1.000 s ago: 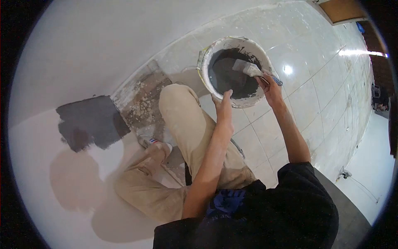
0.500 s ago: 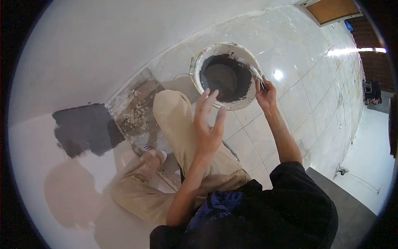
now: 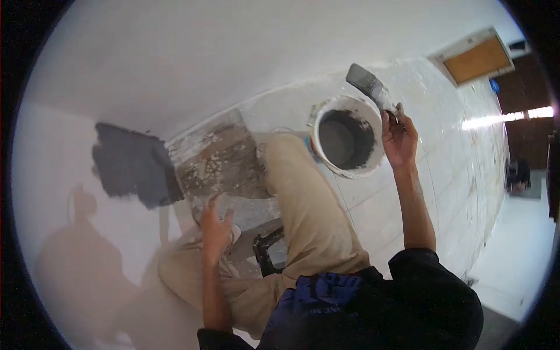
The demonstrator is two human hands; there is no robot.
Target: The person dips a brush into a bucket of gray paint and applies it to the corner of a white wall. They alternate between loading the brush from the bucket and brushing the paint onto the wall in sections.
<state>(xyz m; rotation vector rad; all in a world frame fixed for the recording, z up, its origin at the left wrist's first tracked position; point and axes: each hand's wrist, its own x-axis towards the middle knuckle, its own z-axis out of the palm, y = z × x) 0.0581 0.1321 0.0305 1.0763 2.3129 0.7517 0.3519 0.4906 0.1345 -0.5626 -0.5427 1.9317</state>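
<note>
My right hand (image 3: 400, 140) grips the handle of a wide brush (image 3: 371, 86), raised just above the rim of a white bucket (image 3: 377, 161). Its bristles are coated grey and point up and left. Inside the bucket lies dark grey paste (image 3: 338, 143), with smears up the inner wall. My left hand (image 3: 216, 227) is by my lower leg and foot, fingers apart and empty, slightly blurred. A dark grey coated patch (image 3: 131, 166) covers part of the white wall at the left.
Beside the wall lies a stained, speckled board (image 3: 219, 160). A black-framed object (image 3: 266, 255) is between my legs. Pale floor tiles (image 3: 437, 157) stretch right. A wood-coloured framed panel (image 3: 475, 58) is at the upper right, and a person (image 3: 518, 175) is far right.
The brush has come up out of the bucket area in my right hand and now shows fully. My left hand has moved away from the bucket, down and left. The view has shifted.
</note>
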